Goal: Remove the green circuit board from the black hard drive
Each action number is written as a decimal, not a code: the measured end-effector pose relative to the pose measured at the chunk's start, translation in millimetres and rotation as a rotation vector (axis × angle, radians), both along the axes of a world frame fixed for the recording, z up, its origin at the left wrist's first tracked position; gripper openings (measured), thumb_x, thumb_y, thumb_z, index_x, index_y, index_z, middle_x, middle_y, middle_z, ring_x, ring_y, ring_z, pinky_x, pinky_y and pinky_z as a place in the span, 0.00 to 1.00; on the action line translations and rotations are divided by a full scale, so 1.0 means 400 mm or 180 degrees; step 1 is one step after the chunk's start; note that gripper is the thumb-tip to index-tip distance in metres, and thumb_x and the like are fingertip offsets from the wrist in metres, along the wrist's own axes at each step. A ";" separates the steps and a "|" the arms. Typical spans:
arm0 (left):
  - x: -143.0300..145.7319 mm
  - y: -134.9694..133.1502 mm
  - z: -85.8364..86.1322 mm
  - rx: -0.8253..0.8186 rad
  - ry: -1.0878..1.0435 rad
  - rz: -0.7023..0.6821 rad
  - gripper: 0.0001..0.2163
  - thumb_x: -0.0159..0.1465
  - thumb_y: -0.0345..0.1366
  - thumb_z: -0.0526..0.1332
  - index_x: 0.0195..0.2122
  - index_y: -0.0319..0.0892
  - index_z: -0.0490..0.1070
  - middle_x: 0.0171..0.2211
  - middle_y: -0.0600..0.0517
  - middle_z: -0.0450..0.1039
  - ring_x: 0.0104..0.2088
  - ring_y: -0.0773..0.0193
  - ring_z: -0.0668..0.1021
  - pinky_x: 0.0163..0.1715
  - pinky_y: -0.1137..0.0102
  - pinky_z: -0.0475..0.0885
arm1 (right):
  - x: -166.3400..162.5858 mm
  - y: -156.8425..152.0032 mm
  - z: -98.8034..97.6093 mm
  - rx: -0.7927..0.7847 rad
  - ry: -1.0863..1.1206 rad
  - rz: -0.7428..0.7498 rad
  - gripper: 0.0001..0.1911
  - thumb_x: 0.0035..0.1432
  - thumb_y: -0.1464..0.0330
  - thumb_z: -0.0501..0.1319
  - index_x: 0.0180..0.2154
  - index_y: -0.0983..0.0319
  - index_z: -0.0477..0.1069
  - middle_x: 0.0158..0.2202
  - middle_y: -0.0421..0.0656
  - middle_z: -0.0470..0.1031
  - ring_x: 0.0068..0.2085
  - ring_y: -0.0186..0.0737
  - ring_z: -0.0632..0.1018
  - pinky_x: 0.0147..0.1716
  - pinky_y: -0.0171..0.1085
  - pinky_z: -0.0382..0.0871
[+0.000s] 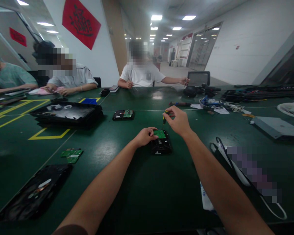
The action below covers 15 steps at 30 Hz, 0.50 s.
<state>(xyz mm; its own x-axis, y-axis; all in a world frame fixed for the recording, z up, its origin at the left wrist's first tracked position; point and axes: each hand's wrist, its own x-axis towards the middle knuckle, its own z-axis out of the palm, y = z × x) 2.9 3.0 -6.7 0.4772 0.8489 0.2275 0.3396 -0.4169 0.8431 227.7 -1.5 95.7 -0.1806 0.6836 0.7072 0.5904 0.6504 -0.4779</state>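
A black hard drive [161,147] lies on the green table in front of me, a green circuit board [159,133] showing on its far half. My left hand [146,136] grips the drive's left side, fingers curled and thumb reaching over beside the board. In my right hand [178,119] is a small screwdriver [164,118] with a dark and yellow handle, pinched between the fingers and held nearly upright. Its thin shaft points down at the far edge of the board; whether the tip sits in a screw is too small to tell.
Another hard drive [123,115] lies farther off. Leftward are a black tray [66,112], a loose circuit board [73,155] and a black casing [36,192]. A grey metal box [279,127] and a lanyard [231,160] lie right. Several people sit across the table.
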 end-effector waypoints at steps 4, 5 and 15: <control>0.000 -0.002 0.003 0.0032 -0.0005 -0.0009 0.19 0.59 0.39 0.68 0.20 0.45 0.57 0.56 0.42 0.76 0.58 0.50 0.77 0.56 0.60 0.69 | 0.000 -0.001 0.003 0.0162 -0.0132 0.0021 0.08 0.63 0.66 0.62 0.45 0.58 0.74 0.45 0.48 0.78 0.43 0.47 0.81 0.44 0.48 0.78; 0.000 -0.003 0.004 0.0040 -0.0006 -0.0014 0.19 0.59 0.39 0.68 0.20 0.45 0.57 0.56 0.42 0.76 0.58 0.50 0.77 0.56 0.60 0.69 | 0.000 -0.001 0.003 0.0148 -0.0111 -0.0007 0.08 0.63 0.67 0.63 0.45 0.58 0.74 0.45 0.48 0.78 0.43 0.47 0.81 0.44 0.48 0.78; 0.000 -0.003 0.004 0.0047 0.0027 -0.0005 0.19 0.60 0.40 0.68 0.20 0.45 0.57 0.57 0.42 0.76 0.59 0.50 0.77 0.58 0.59 0.68 | 0.001 0.002 0.000 0.0159 -0.0130 0.0017 0.10 0.63 0.65 0.63 0.47 0.58 0.75 0.46 0.48 0.79 0.43 0.47 0.81 0.45 0.49 0.78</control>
<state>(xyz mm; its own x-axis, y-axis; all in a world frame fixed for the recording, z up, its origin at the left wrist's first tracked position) 3.0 1.8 -5.1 0.4804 0.8447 0.2358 0.3460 -0.4297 0.8341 228.0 -0.5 95.7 -0.2137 0.6464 0.7324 0.6052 0.6762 -0.4202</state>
